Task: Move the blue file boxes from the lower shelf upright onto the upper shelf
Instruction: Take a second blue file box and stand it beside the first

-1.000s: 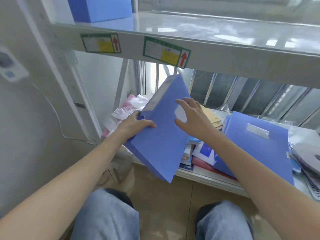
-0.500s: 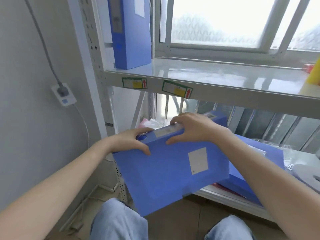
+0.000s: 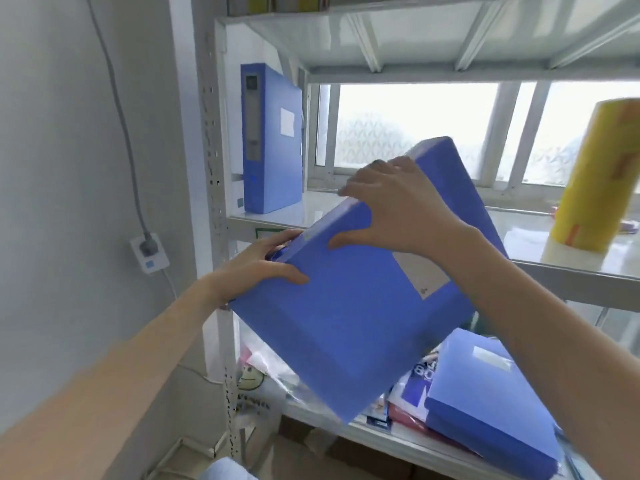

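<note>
Before the upper shelf [image 3: 519,216], both hands' fingers clamp a tilted, blurred file box [image 3: 349,327].

we identify the place as an office storeroom or filing corner. evidence: a grey slotted-steel shelving unit [image 3: 221,188] set against a window [image 3: 415,133], blue file boxes [image 3: 270,140] on its shelves, loose papers and booklets [image 3: 412,386] on the lower shelf, and a wall socket [image 3: 149,255] with a plugged cable.

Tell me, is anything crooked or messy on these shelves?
Yes. One blue file box lies flat on a jumble of papers on the lower shelf, while another box stands upright above.
</note>
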